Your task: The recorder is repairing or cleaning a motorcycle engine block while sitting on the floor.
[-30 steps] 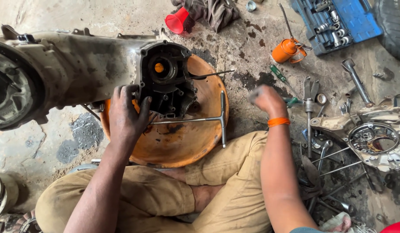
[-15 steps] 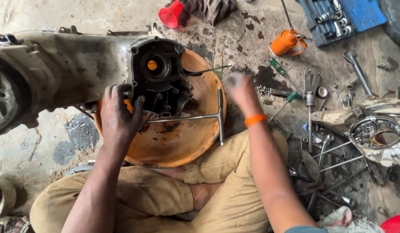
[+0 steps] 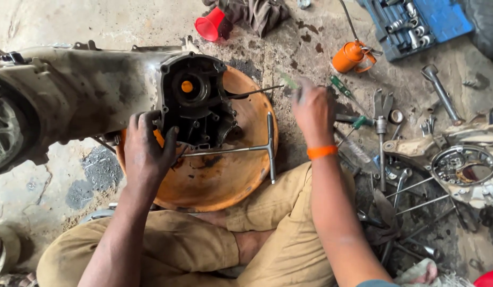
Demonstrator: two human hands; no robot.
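Note:
A grimy scooter engine (image 3: 76,95) lies across the floor, its open black crankcase end (image 3: 196,101) over an orange metal basin (image 3: 220,186). My left hand (image 3: 148,154) presses on the lower edge of the case, fingers spread. A T-handle wrench (image 3: 268,146) lies across the basin with its shaft reaching under the case. My right hand (image 3: 310,109), with an orange band at the wrist, hovers just right of the basin. Its fingers are curled on a thin green-handled tool (image 3: 286,79), which is blurred.
Loose tools lie on the floor at the right: green screwdrivers (image 3: 342,87), pliers (image 3: 382,114), several wrenches and a round engine cover (image 3: 462,167). An orange oil can (image 3: 353,56), a red funnel (image 3: 212,24) and a blue socket case (image 3: 416,21) sit farther back. My folded legs (image 3: 204,244) are below the basin.
My right hand has come left from the tool pile toward the basin, now carrying a green-handled tool. My left hand stays on the engine case.

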